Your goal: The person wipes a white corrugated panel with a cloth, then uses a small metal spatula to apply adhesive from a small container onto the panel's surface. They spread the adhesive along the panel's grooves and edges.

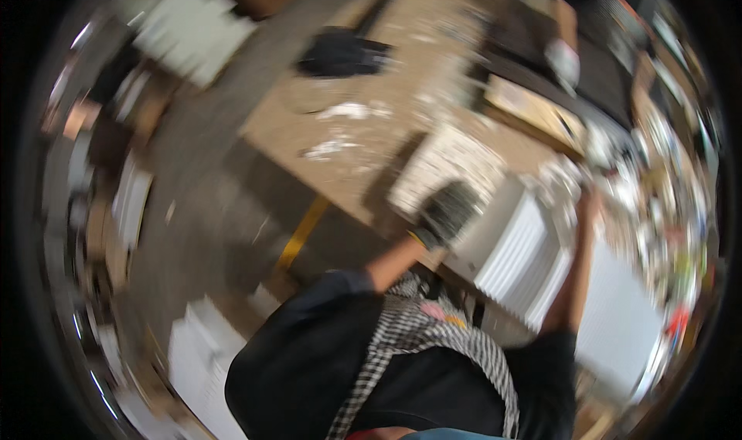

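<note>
Motion blur smears the whole view. My left hand [448,210], in a dark grey glove, is over the near edge of a whitish slab or stack [448,166] on the brown worktable [301,150]. Its fingers are too blurred to read. Just right of it is a white box-like piece [514,247] with ribbed or layered sides. My right hand [590,206] reaches past that piece's far right side, beside crumpled white material [560,176]. What it touches, and how its fingers are set, cannot be made out.
A dark object [344,52] and white scraps [344,112] lie on the worktable. Beyond is a shallow tan box [533,115]. Another person's hand [564,57] shows at the upper right. A white panel [618,316] stands right; white pieces [205,355] are lower left.
</note>
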Available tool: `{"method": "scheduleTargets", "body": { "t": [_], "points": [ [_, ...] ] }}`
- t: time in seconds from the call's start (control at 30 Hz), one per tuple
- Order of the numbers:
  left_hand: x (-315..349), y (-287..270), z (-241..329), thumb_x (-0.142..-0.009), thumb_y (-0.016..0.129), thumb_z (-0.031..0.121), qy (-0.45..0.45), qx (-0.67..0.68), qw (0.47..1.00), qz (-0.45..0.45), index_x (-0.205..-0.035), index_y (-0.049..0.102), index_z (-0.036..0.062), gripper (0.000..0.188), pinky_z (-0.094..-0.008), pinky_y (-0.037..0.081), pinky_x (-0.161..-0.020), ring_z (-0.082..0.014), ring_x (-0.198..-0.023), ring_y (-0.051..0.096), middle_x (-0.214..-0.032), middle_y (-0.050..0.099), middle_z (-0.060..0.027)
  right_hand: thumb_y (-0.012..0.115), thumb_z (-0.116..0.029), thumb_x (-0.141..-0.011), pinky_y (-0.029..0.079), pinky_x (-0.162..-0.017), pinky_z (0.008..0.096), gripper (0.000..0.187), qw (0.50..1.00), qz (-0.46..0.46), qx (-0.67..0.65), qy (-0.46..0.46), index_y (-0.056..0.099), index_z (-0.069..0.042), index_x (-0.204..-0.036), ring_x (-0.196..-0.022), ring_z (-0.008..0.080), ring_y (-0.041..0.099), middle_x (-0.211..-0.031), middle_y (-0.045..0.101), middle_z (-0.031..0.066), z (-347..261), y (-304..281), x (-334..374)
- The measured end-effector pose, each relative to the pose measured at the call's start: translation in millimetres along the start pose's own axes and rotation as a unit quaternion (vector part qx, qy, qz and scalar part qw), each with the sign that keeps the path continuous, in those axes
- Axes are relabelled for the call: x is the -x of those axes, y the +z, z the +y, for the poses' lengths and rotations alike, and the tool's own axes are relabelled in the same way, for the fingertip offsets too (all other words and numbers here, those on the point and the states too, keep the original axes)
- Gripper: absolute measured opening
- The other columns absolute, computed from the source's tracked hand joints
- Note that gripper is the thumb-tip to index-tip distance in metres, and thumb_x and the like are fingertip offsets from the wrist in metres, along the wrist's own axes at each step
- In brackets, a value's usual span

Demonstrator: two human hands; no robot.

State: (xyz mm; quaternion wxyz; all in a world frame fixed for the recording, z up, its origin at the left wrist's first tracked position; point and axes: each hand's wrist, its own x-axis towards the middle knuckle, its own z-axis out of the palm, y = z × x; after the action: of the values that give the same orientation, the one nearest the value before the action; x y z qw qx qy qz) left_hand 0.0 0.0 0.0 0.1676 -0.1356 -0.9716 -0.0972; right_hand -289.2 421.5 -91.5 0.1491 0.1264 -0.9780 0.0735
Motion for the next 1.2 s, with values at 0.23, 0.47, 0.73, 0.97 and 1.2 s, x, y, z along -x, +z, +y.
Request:
{"method": "scheduleTargets", "body": {
  "t": [0.23, 0.47, 0.73, 0.97, 1.2],
  "points": [
    [13, -26, -38, -0.098, 0.049, 0.026, -0.050, 0.032, 0.998, -0.018, -0.120, 0.064, 0.0055, 0.033, -0.0479, 0.030, -0.119, -0.0322, -0.132, 0.047, -0.133, 0.059, -0.0130, 0.039, -0.057, -0.103, 0.049, -0.102, 0.0469, 0.060, 0.988, 0.064, 0.128, -0.053, 0.046, -0.020, -0.151, -0.133, 0.0339, 0.051, -0.156, 0.041, 0.0139, -9, -37, 153],
    [-1, -42, -36, -0.093, 0.056, 0.029, -0.042, 0.071, 0.994, 0.071, -0.093, 0.063, 0.0121, 0.019, -0.0484, 0.040, -0.102, -0.0311, -0.106, 0.053, -0.105, 0.059, -0.0112, 0.038, -0.056, -0.104, 0.048, -0.103, 0.0470, 0.059, 0.980, -0.081, 0.119, 0.141, 0.044, -0.022, -0.152, -0.135, 0.0326, 0.049, -0.157, 0.039, 0.0128, -157, -113, 127],
    [-1, -25, -35, -0.093, 0.055, 0.031, -0.042, 0.010, 0.998, 0.047, -0.092, 0.065, 0.0110, 0.023, -0.0481, 0.041, -0.102, -0.0308, -0.105, 0.055, -0.103, 0.061, -0.0113, 0.036, -0.056, -0.104, 0.047, -0.104, 0.0472, 0.058, 0.960, -0.122, 0.158, 0.195, 0.042, -0.024, -0.153, -0.136, 0.0311, 0.048, -0.159, 0.036, 0.0116, -171, -128, 113],
    [3, -42, -38, -0.089, 0.055, 0.029, -0.046, 0.002, 0.999, -0.005, -0.091, 0.067, 0.0089, 0.023, -0.0458, 0.045, -0.095, -0.0304, -0.100, 0.057, -0.100, 0.062, -0.0124, 0.043, -0.049, -0.103, 0.050, -0.101, 0.0472, 0.051, 0.939, -0.130, 0.244, 0.204, 0.049, -0.024, -0.147, -0.132, 0.0318, 0.052, -0.152, 0.045, 0.0112, -147, -165, 98],
    [2, -47, -54, -0.091, 0.052, 0.016, 0.021, -0.074, 0.997, 0.016, -0.113, 0.061, 0.0018, 0.028, -0.0425, 0.041, -0.102, -0.0289, -0.113, 0.054, -0.114, 0.060, -0.0160, 0.060, -0.022, -0.093, 0.033, -0.112, 0.0536, 0.032, 0.987, -0.048, 0.014, 0.155, 0.069, -0.007, -0.121, -0.135, 0.0392, 0.043, -0.139, 0.056, 0.0198, -155, -182, 227]
  ]
}}
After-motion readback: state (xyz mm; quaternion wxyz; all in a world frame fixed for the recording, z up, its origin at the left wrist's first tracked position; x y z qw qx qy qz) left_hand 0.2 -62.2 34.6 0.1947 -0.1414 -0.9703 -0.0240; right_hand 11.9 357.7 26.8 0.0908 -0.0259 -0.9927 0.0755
